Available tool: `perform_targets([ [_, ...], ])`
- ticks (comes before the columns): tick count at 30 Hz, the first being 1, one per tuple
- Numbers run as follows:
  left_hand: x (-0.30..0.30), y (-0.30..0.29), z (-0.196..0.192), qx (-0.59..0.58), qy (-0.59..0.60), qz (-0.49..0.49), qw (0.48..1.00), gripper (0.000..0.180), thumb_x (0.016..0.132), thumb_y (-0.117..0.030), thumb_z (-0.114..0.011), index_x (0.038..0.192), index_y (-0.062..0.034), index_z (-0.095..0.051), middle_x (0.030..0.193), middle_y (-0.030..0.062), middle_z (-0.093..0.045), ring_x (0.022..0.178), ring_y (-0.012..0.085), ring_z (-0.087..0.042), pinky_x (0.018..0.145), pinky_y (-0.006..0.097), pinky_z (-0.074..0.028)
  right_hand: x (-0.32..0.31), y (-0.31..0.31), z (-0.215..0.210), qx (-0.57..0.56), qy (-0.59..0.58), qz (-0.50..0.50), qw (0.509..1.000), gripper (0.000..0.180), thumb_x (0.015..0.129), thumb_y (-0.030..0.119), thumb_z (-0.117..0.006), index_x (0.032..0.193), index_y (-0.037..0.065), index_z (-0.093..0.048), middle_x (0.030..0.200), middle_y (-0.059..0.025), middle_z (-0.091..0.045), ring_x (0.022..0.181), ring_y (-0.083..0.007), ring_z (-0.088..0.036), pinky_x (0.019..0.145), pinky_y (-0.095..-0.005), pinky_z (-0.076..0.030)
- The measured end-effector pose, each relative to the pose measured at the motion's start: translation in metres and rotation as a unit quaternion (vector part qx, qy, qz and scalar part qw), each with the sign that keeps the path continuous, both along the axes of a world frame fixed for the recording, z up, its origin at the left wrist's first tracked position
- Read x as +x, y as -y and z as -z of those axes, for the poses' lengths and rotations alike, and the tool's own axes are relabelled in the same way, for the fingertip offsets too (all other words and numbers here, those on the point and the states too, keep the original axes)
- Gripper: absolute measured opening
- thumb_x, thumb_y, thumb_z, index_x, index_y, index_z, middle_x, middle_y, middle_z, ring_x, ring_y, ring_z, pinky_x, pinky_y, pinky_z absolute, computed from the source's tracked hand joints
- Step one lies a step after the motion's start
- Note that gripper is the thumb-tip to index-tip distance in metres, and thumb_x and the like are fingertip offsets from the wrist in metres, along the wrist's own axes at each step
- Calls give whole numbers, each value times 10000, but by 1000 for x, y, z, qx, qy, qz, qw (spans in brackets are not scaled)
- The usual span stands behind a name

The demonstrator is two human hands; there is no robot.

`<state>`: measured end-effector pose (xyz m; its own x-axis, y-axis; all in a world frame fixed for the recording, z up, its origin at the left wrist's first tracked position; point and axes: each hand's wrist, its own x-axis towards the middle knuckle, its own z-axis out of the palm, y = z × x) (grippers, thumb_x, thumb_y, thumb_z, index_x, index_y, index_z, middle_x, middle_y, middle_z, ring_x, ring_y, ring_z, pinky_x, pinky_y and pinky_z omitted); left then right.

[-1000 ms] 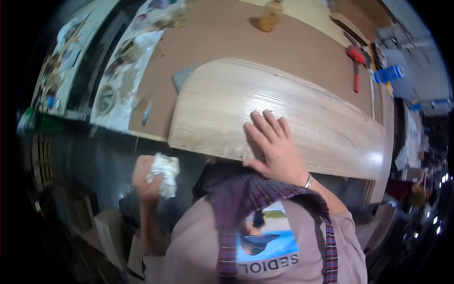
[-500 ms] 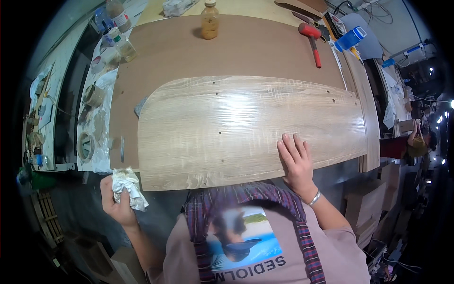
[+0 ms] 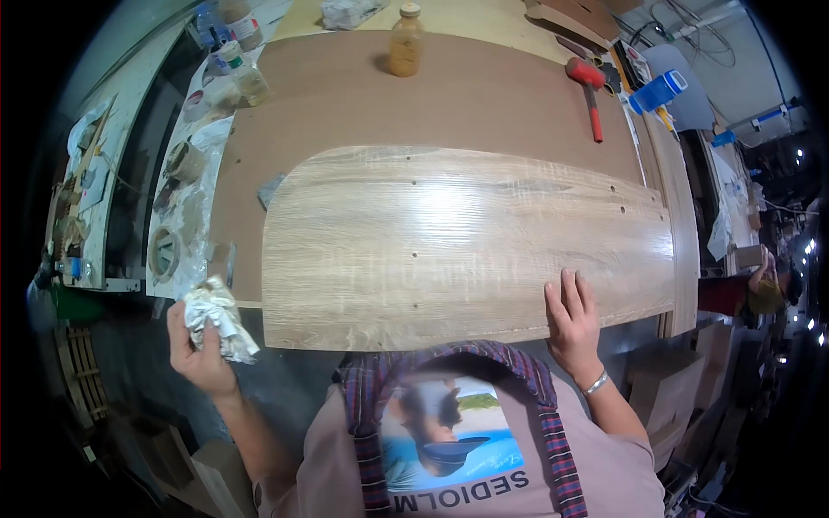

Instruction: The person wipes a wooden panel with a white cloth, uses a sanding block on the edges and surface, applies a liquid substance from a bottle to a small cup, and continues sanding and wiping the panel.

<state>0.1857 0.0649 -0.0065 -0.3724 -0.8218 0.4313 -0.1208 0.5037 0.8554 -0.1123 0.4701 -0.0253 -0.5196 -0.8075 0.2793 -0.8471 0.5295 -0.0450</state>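
Note:
A wood-grain panel [image 3: 484,250] with a rounded far-left corner and several small dark holes lies across the near part of the table, its near edge toward me. My right hand [image 3: 574,324] rests flat on the panel near its front right edge, fingers spread, a silver bracelet at the wrist. Off the panel's front left corner, my left hand [image 3: 200,345] grips a crumpled white rag [image 3: 221,321] stained in places. The rag hangs clear of the panel. A bit of grey material [image 3: 270,192] pokes out from beside the panel's left edge.
A lidded bottle of amber liquid [image 3: 406,43] and a red mallet [image 3: 591,95] stand and lie beyond the panel. A roll of tape [image 3: 162,253], cups and bottles line the left side. A blue bottle [image 3: 658,91] lies at right. Another person [image 3: 764,289] is far right.
My right hand has slid to the right along the panel's front. The left hand, with the rag, has moved slightly left and away from me. The whole view has shifted a little.

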Motion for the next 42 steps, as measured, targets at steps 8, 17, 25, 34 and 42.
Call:
perform_targets([
  [8, 39, 31, -8, 101, -191, -132, 967, 356, 982, 39, -457, 1329, 94, -515, 1218, 184, -626, 1070, 235, -642, 941, 348, -525, -67, 15, -135, -137, -98, -99, 981, 258, 726, -70, -614, 966, 0, -680, 899, -163, -708, 773, -354, -674, 684, -392, -522],
  [17, 35, -26, 14, 90, -173, -99, 976, 245, 919, 90, -516, 1153, 105, -586, 1054, 96, -613, 928, 128, -584, 848, 256, -471, -193, 99, -132, -68, 243, 29, 967, 383, 877, 291, -712, 712, 6, -517, 560, -38, -422, 547, -100, -383, 507, -315, -313],
  [25, 25, -40, 20, 148, -156, -114, 970, 272, 899, 92, -522, 1160, 78, -596, 1040, 62, -644, 891, 94, -592, 819, 230, -467, -231, 131, -48, 16, 325, 20, 945, 347, 859, 284, -702, 798, -53, -645, 596, -36, -426, 593, -102, -396, 540, -340, -332],
  [34, -95, -71, -6, -161, 151, 49, 974, 390, 735, 20, -644, 1112, -68, -689, 1076, 140, -604, 986, 334, -585, 877, 426, -471, -178, 163, 5, -42, 232, -66, 969, 395, 879, 271, -682, 1137, -27, -651, 933, -216, -660, 882, -382, -622, 831, -431, -499],
  [42, -43, 13, 58, -67, 66, -20, 995, 274, 767, 4, -548, 1014, -8, -667, 956, 142, -628, 919, 311, -599, 840, 391, -471, -169, 162, 18, -111, 180, -72, 975, 309, 858, 213, -689, 1034, -36, -635, 825, -204, -617, 766, -348, -595, 727, -421, -479],
])
